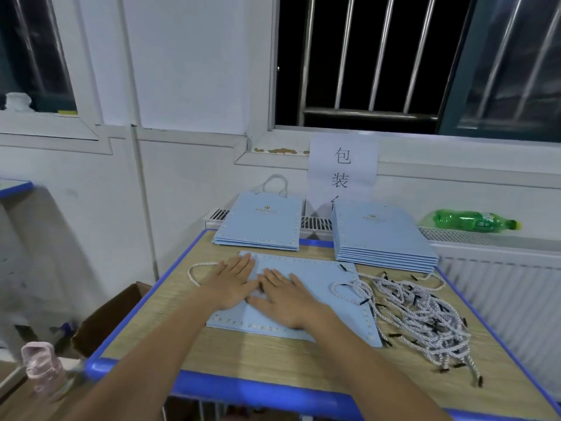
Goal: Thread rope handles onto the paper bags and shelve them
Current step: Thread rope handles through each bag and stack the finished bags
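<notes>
We press both palms flat on the pale blue paper bag [306, 305] lying at the middle of the desk [273, 357]: our left hand [232, 282] and right hand [283, 299] lie side by side, touching, fingers straight and gripping nothing. A rope handle [200, 273] loops out from the bag's left end, beyond our left hand, and a second loop [349, 288] lies at its right end, so we judge this bag threaded and being flattened. Behind the bag, at the desk's far edge, a short stack of bags [261, 223] on the left shows a handle on top and looks finished. The taller stack [382, 235] to the right of it shows no handles, and we take it as still to be done. Right of the bag, a tangle of loose rope handles [422, 314] with black tips bears that out. No shelf is in view, so shelving appears not yet begun. Past the desk's far right corner a green bottle [473, 220] lies on the radiator.
</notes>
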`<state>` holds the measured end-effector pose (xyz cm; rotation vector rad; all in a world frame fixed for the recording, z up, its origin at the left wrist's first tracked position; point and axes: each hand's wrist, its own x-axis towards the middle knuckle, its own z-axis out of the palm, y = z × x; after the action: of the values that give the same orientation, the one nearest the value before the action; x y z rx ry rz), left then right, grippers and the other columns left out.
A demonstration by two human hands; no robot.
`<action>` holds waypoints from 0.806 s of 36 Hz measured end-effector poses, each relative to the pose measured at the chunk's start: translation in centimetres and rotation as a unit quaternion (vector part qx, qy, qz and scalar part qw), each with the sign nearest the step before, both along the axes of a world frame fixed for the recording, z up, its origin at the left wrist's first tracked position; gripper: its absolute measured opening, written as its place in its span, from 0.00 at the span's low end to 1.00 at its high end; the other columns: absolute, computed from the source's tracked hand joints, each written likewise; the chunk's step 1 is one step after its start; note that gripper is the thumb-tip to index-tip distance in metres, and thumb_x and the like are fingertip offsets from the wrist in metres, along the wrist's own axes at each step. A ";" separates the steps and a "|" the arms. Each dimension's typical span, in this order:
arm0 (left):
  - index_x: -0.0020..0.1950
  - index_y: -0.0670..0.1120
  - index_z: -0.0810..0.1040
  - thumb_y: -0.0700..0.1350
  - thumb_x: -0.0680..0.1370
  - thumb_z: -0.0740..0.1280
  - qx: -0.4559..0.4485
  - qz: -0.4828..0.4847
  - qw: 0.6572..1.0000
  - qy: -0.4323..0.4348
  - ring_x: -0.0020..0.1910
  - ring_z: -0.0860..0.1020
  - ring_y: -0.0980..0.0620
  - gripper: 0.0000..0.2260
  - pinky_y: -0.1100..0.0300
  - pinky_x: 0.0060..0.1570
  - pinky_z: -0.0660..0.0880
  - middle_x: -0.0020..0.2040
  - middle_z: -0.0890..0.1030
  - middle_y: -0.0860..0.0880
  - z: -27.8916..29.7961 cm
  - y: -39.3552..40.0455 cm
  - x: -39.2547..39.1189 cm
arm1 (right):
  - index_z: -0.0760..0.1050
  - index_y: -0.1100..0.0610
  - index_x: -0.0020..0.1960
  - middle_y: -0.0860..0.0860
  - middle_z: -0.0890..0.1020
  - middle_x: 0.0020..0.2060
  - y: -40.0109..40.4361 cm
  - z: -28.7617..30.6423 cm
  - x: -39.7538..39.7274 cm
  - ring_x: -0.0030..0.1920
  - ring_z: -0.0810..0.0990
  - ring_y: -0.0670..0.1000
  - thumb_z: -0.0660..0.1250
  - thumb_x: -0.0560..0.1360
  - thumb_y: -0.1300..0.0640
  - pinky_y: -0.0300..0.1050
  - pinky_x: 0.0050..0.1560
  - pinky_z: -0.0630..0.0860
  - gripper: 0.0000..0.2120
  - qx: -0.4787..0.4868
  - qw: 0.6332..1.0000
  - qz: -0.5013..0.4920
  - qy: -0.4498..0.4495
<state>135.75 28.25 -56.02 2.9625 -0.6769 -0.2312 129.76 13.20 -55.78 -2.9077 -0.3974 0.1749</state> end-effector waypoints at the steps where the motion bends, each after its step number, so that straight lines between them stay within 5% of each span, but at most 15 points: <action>1: 0.77 0.48 0.37 0.56 0.83 0.45 -0.003 0.005 1.000 0.003 0.76 0.37 0.54 0.27 0.52 0.74 0.36 0.77 0.36 0.51 0.0 0.0 0.0 | 0.43 0.54 0.78 0.50 0.43 0.77 -0.4 0.1 -0.6 0.76 0.40 0.46 0.46 0.79 0.36 0.51 0.75 0.37 0.35 -0.002 1.000 0.005 0.003; 7: 0.77 0.54 0.39 0.61 0.81 0.48 -0.012 0.022 1.000 0.005 0.76 0.36 0.52 0.29 0.50 0.73 0.37 0.77 0.34 0.50 -0.3 0.2 0.4 | 0.37 0.43 0.77 0.46 0.37 0.76 -4.1 -0.1 -3.8 0.75 0.33 0.46 0.46 0.59 0.19 0.60 0.73 0.32 0.53 -0.038 0.999 0.021 0.011; 10: 0.77 0.55 0.39 0.62 0.81 0.48 -0.015 0.014 1.000 0.001 0.76 0.36 0.53 0.29 0.49 0.74 0.39 0.77 0.35 0.50 -0.6 0.4 0.6 | 0.37 0.42 0.76 0.47 0.37 0.76 -5.0 -0.1 -5.2 0.75 0.33 0.48 0.44 0.59 0.20 0.62 0.72 0.33 0.51 -0.066 0.997 0.037 0.001; 14: 0.78 0.55 0.42 0.62 0.80 0.49 -0.028 0.011 0.999 0.020 0.76 0.38 0.54 0.29 0.50 0.73 0.41 0.78 0.37 0.51 -0.2 0.8 0.6 | 0.48 0.48 0.78 0.52 0.53 0.77 -4.4 0.9 -6.8 0.76 0.52 0.54 0.34 0.62 0.26 0.54 0.73 0.52 0.49 -0.118 0.989 0.052 -0.067; 16: 0.78 0.53 0.46 0.60 0.81 0.49 -0.064 0.009 0.997 0.043 0.77 0.42 0.54 0.28 0.52 0.73 0.45 0.78 0.40 0.52 0.7 0.9 0.3 | 0.57 0.54 0.75 0.55 0.66 0.71 -4.1 1.0 -6.9 0.69 0.67 0.57 0.27 0.63 0.29 0.53 0.61 0.67 0.51 -0.166 0.976 0.071 -0.123; 18: 0.78 0.49 0.53 0.58 0.82 0.51 -0.187 0.030 0.975 0.119 0.77 0.50 0.53 0.27 0.56 0.72 0.51 0.77 0.49 0.55 1.7 1.1 0.2 | 0.73 0.56 0.62 0.53 0.80 0.53 -4.0 1.2 -6.6 0.49 0.81 0.54 0.24 0.72 0.34 0.47 0.37 0.71 0.46 -0.186 0.956 0.079 -0.211; 21: 0.66 0.50 0.73 0.70 0.74 0.55 -0.365 0.077 0.910 0.183 0.70 0.66 0.53 0.31 0.56 0.72 0.58 0.73 0.67 0.52 2.6 2.5 1.1 | 0.78 0.52 0.38 0.46 0.78 0.26 -4.8 1.6 -6.3 0.23 0.77 0.49 0.40 0.83 0.46 0.39 0.21 0.56 0.30 -0.177 0.913 0.082 -0.359; 24: 0.53 0.49 0.82 0.78 0.63 0.58 -0.483 0.076 0.859 0.153 0.61 0.73 0.59 0.38 0.64 0.67 0.63 0.61 0.77 0.53 4.4 3.4 0.5 | 0.76 0.52 0.33 0.47 0.74 0.19 -5.3 5.2 -6.0 0.17 0.71 0.49 0.48 0.79 0.50 0.38 0.23 0.49 0.24 -0.185 0.870 0.064 -0.452; 26: 0.56 0.52 0.81 0.81 0.58 0.56 -0.539 0.068 0.831 0.116 0.61 0.73 0.62 0.43 0.65 0.67 0.62 0.60 0.78 0.57 5.3 3.5 0.5 | 0.76 0.53 0.32 0.48 0.71 0.17 -5.9 8.0 -5.5 0.14 0.68 0.50 0.51 0.75 0.52 0.35 0.24 0.45 0.20 -0.191 0.859 0.032 -0.475; 29: 0.62 0.61 0.73 0.75 0.68 0.54 -0.555 0.034 0.826 0.093 0.63 0.71 0.62 0.30 0.61 0.68 0.58 0.59 0.75 0.62 6.6 3.6 1.6 | 0.77 0.58 0.41 0.54 0.76 0.24 -6.5 11.5 -4.8 0.23 0.76 0.55 0.59 0.75 0.61 0.39 0.24 0.57 0.09 -0.224 0.871 0.006 -0.438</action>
<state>137.34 31.85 -49.45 1.7984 -0.4355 -0.0646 124.96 6.68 -44.28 -3.2520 -0.5517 -1.2524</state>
